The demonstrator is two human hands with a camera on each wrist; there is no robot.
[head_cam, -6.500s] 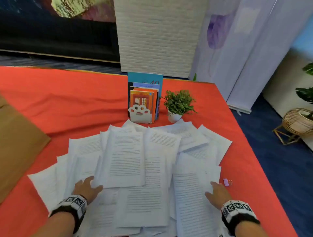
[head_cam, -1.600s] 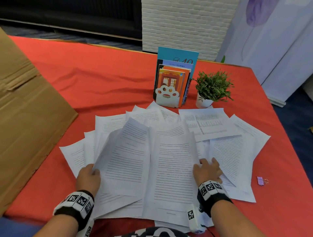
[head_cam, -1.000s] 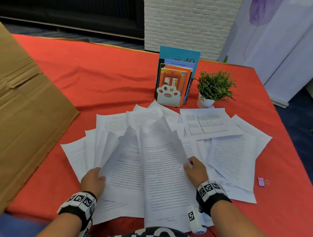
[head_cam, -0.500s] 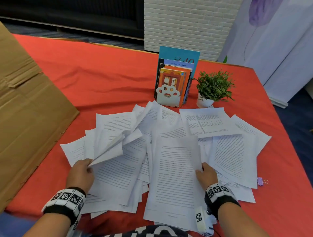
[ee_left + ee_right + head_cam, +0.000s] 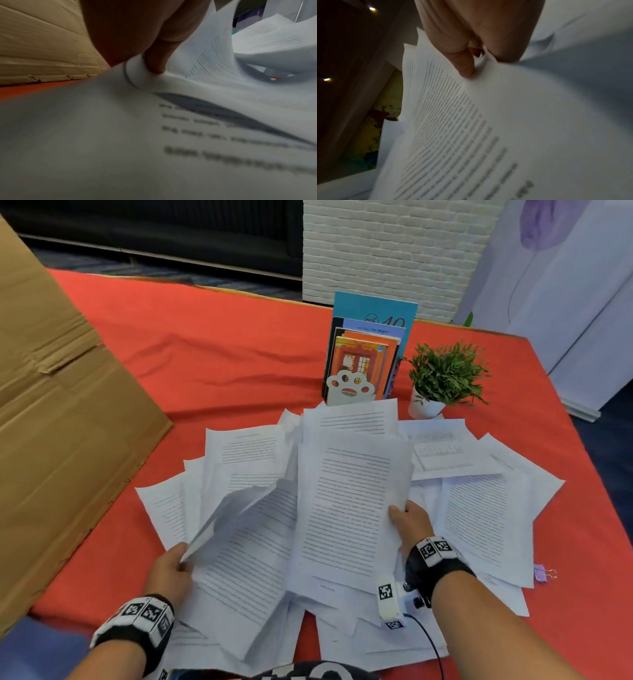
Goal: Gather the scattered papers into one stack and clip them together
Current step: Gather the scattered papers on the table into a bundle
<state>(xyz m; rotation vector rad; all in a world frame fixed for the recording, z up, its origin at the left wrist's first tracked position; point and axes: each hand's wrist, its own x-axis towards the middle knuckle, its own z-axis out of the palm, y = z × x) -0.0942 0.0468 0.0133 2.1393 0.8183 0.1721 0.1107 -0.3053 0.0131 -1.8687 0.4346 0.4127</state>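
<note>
Two Hands Mid-Gather: Loose Sheets Drawn Toward the Centre

Two hands worked the papers [image 5: 346,508] at once, and the step in hand was judged to be the gathering, with clipping not yet begun. The left hand [image 5: 169,571], at lower left of the head view, had thumb and fingers closed on the near corner of a few curled sheets, raising them off the spread; the left wrist view showed a fingertip [image 5: 154,65] pressing a bent paper edge. The right hand [image 5: 409,523], at lower centre-right, pinched the right edge of a raised bundle, and the right wrist view showed its fingers [image 5: 464,65] curled onto that edge. Most sheets lay fanned across the middle of the red surface [image 5: 205,354], several of them well out to the right of the frame. The small purple binder clip [image 5: 541,572] lay at the right edge of the spread, touching or just beside the outermost sheet.

Judged next: merge the two held bundles, sweep in the right-hand outliers, square the edges, then reach for the clip. Upright books [image 5: 366,361] and a potted plant [image 5: 445,378] stood just behind the pile; a cardboard sheet [image 5: 61,422] filled the left.
</note>
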